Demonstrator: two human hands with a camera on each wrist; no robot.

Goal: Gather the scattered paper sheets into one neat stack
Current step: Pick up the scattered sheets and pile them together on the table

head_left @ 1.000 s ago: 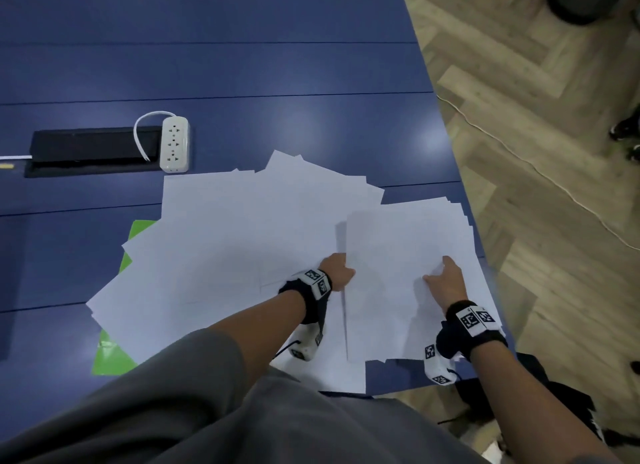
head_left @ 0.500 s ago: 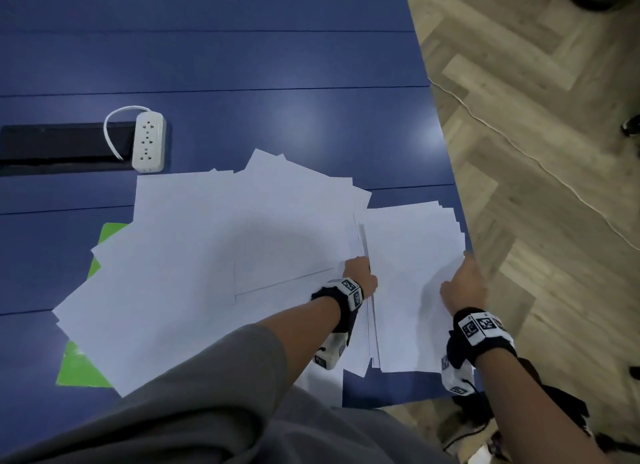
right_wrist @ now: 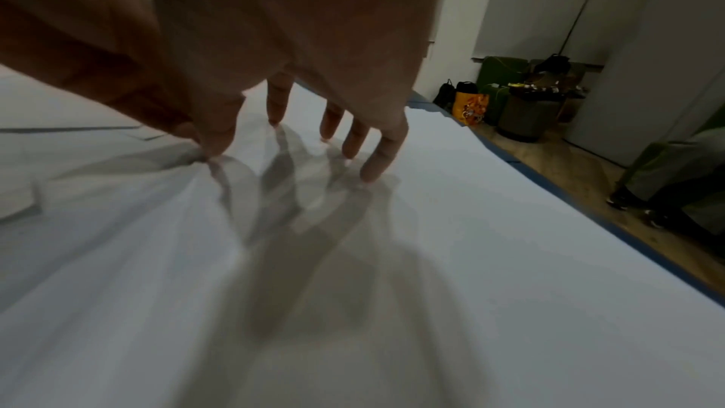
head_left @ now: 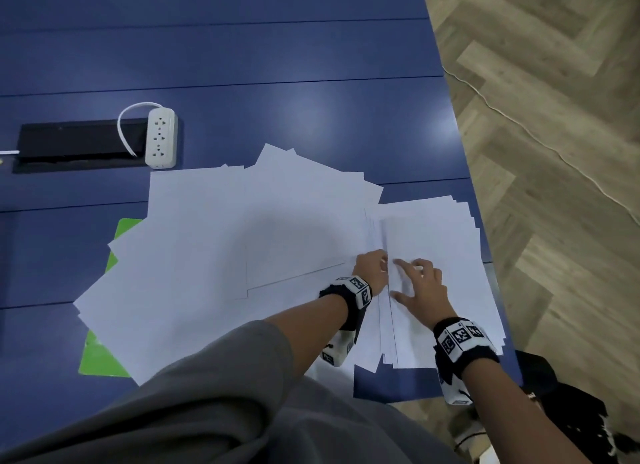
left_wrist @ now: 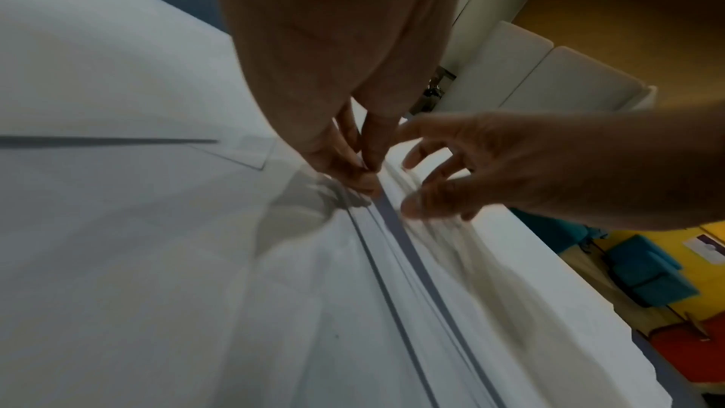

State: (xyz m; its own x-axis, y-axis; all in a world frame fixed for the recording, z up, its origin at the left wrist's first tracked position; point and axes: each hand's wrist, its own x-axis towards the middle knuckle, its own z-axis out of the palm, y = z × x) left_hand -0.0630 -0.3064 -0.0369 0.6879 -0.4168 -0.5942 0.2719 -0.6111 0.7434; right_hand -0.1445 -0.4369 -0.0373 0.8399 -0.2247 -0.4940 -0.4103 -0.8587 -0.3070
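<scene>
White paper sheets point(head_left: 214, 256) lie fanned and overlapping across the blue table point(head_left: 277, 65). A partly squared stack point(head_left: 443, 235) sits to their right, close to the table's right edge. My left hand point(head_left: 382, 261) pinches the stack's left edge, which the left wrist view shows between thumb and fingers point(left_wrist: 366, 176). My right hand point(head_left: 412, 273) is right beside it, fingers spread. Its fingertips point(right_wrist: 274, 123) press on the stack's top sheet point(right_wrist: 431, 259). The stack's layered left edge point(left_wrist: 408, 259) runs toward me, unevenly aligned.
A green sheet point(head_left: 100, 356) pokes out under the fanned papers at the left. A white power strip point(head_left: 160, 137) and a black cable slot point(head_left: 76, 145) lie behind them. Wooden floor point(head_left: 554, 186) and a black bag point(head_left: 568, 404) are past the right edge.
My right hand has moved from the stack's right side across to its left edge, beside my left hand. The left hand has kept hold of that edge, and the stack shifted slightly right.
</scene>
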